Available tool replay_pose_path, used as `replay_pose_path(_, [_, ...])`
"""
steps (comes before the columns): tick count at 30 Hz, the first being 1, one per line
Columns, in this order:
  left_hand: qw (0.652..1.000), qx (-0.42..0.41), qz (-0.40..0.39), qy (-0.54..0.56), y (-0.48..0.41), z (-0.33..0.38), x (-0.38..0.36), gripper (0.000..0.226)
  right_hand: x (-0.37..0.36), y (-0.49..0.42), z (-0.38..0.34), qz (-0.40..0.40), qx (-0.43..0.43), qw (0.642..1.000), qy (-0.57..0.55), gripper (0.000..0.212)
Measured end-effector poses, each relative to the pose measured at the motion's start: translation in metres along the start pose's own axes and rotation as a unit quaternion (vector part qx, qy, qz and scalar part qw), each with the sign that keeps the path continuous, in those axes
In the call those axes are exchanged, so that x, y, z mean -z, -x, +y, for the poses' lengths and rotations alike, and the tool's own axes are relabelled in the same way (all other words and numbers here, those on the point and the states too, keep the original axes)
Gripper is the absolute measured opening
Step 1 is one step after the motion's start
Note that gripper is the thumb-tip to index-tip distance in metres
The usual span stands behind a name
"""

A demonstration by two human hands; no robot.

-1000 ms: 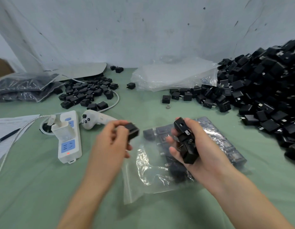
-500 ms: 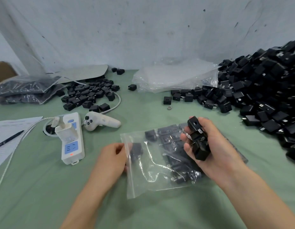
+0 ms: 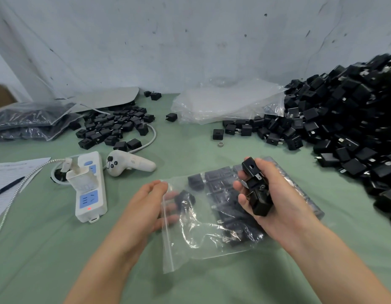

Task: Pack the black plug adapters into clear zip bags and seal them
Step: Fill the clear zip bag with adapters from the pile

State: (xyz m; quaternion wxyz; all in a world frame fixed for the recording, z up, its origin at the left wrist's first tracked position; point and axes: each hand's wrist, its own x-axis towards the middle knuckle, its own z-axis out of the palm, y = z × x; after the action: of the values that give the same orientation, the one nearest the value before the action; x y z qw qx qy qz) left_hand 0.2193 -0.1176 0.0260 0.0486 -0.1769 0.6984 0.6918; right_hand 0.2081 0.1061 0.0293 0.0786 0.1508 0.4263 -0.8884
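**Bag mouth faces the left hand**

A green cloth (image 3: pixel 58 260) lies under everything, bare nearest the person. On it rests the clear zip bag (image 3: pixel 203 242). Its zip strip (image 3: pixel 167 233) runs near-to-far along the left edge, so the mouth faces left. The left hand (image 3: pixel 144 207) has its fingers (image 3: pixel 169 207) inside that mouth, loosely straight and spread. A black adapter (image 3: pixel 186 199) lies just past them (touching or not, I cannot tell). Rows of adapters (image 3: pixel 221 185) show through the plastic further in. Over the bag's closed right end, the right hand (image 3: pixel 278 202) curls round a stack of adapters (image 3: pixel 257 191). These would have to travel leftward to reach the mouth, and the left hand is the nearer to it. Beyond, to the right, rises the big heap (image 3: pixel 348 128), with the empty bags (image 3: pixel 225 104) further back.
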Motion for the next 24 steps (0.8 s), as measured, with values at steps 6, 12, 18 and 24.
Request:
replay_pose_path(6, [0.999, -0.001, -0.001, 0.033, -0.002, -0.002, 0.001, 0.032, 0.000, -0.001, -0.001, 0.005, -0.004, 1.000, -0.004, 0.023])
replay_pose_path(12, [0.998, 0.015, -0.009, 0.067, 0.000, -0.001, -0.003, 0.029, 0.001, -0.001, -0.002, 0.006, -0.006, 1.000, -0.005, 0.022])
replay_pose_path(18, [0.990, 0.039, -0.033, 0.134, 0.000, -0.001, -0.016, 0.025, 0.000, 0.000, -0.001, 0.012, -0.011, 1.000, -0.003, 0.022])
replay_pose_path(24, [0.981, 0.063, -0.042, 0.176, 0.003, 0.002, -0.015, 0.015, -0.001, 0.000, -0.003, 0.022, -0.013, 1.000, -0.002, 0.023])
